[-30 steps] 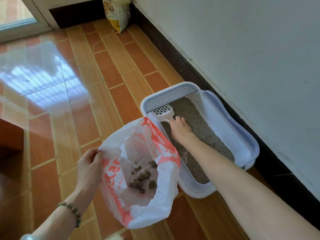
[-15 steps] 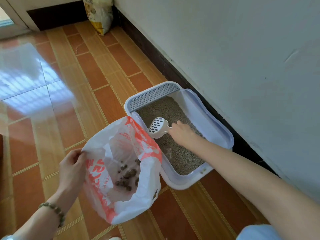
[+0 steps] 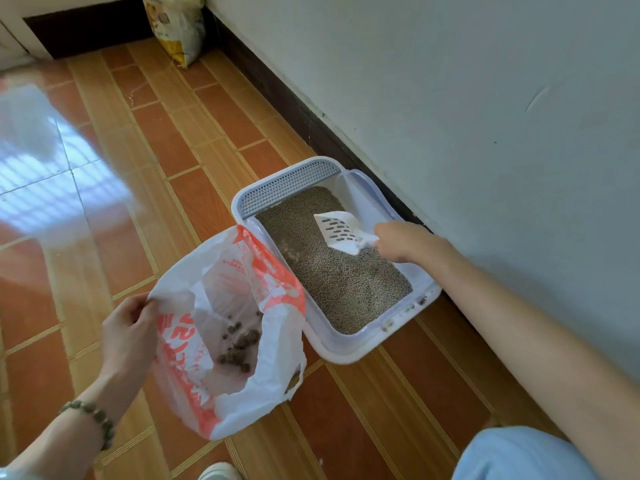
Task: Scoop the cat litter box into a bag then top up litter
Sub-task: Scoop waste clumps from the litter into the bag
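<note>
A white litter box (image 3: pixel 349 351) full of grey-brown litter (image 3: pixel 339 271) sits on the tiled floor against the wall, a perforated grey step at its far end. My right hand (image 3: pixel 405 242) grips the handle of a white slotted scoop (image 3: pixel 341 230), which lies over the litter near the box's wall side. My left hand (image 3: pixel 126 330) pinches the left rim of a white and orange plastic bag (image 3: pixel 228 317), holding it open just left of the box. Several dark clumps (image 3: pixel 239 341) lie inside the bag.
A yellow and white litter sack (image 3: pixel 178 26) leans in the far corner by the dark skirting board. The grey wall (image 3: pixel 485 116) runs along the right. Shiny orange floor tiles (image 3: pixel 156 150) stretch to the left. A shoe tip (image 3: pixel 218 472) and a light blue garment (image 3: pixel 519 455) show at the bottom.
My right hand has carried the scoop from the box's left side by the bag across to the wall side, turning it over the litter. The bag stays held open.
</note>
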A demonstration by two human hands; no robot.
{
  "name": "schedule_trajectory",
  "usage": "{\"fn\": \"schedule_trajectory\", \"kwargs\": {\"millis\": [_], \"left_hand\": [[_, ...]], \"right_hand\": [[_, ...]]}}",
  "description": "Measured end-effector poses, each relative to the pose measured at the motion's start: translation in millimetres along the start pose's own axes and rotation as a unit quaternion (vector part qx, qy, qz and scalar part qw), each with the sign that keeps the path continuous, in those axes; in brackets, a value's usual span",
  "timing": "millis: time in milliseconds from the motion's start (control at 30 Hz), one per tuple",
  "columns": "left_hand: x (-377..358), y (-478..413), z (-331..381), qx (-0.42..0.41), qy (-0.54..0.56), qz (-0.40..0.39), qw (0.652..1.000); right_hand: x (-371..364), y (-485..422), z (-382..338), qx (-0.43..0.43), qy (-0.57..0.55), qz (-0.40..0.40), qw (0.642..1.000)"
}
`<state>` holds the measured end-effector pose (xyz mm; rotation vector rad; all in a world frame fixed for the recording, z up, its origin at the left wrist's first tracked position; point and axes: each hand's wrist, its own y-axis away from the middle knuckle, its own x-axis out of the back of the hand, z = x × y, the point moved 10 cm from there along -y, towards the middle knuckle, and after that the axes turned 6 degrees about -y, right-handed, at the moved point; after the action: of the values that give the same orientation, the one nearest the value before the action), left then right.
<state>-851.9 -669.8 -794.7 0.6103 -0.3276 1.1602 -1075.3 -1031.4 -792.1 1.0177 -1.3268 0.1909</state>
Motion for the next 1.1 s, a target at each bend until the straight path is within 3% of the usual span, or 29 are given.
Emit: {"fn": "schedule_trajectory", "kwargs": {"millis": [167,300,400,600,700,1100], "left_hand": [[0.0,1.6,0.6,-0.007,-0.005,-0.005,1.0],[1.6,-1.3,-2.2,-0.005,-0.015,-0.001,1.0],[1.1,-4.8,-6.5,-0.005,-0.023,0.001,1.0],[1.0,-7.9,-9.3,-0.009,-0.023,0.006,1.0],[1.4,-8.5,-11.2,-0.004,-0.021,0.008,1.0],[0.2,-2.6,-6.8,-0.001,-0.024,-0.004,1.0]], "right_hand": [[-10.4,0.9,14.0,-0.054,-0.094,-0.024,0.994],[-15.0,-2.0,13.2,-0.038,-0.138,-0.034,0.989],[-7.6,-9.5,4.9,-0.013,-0.146,0.018,0.989],[3.5,-31.9,-54.4,0.07,0.002,0.083,0.994],[4.3,-43.9,-80.3,0.098,0.005,0.113,0.989],[15.9,-37.2,-54.7,0.082,-0.03,0.027,0.996]]}}
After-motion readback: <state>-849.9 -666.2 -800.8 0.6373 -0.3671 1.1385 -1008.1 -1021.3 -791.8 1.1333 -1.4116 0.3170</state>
